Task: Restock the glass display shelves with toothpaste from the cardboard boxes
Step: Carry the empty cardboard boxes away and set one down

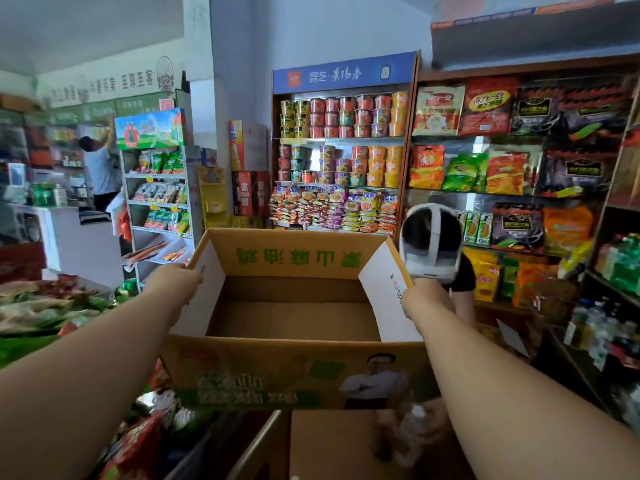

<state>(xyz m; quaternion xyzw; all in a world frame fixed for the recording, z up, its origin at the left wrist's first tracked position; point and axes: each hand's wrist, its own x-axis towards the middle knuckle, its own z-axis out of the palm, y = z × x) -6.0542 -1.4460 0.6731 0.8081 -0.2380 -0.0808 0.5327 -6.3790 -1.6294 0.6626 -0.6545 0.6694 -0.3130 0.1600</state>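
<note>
In front of the noodle shelf (346, 75), the cardboard box (294, 368), open-topped and seemingly empty inside, is held level between the left hand (173, 282) and right hand (427, 301), fingers pinching its side flaps (382, 289), probably to carry it off.

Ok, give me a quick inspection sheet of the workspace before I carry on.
Surface: cardboard box held above a brown cardboard top.
Job's things: cardboard box open, inside empty; no toothpaste seen.
Clutter: snack packets at lower left.
Hands: left hand grips the left flap; right hand grips the right flap.
Cables: nothing seen.
Surroundings: cup noodle shelf, snack bag shelf, person in white headgear behind the box.
</note>
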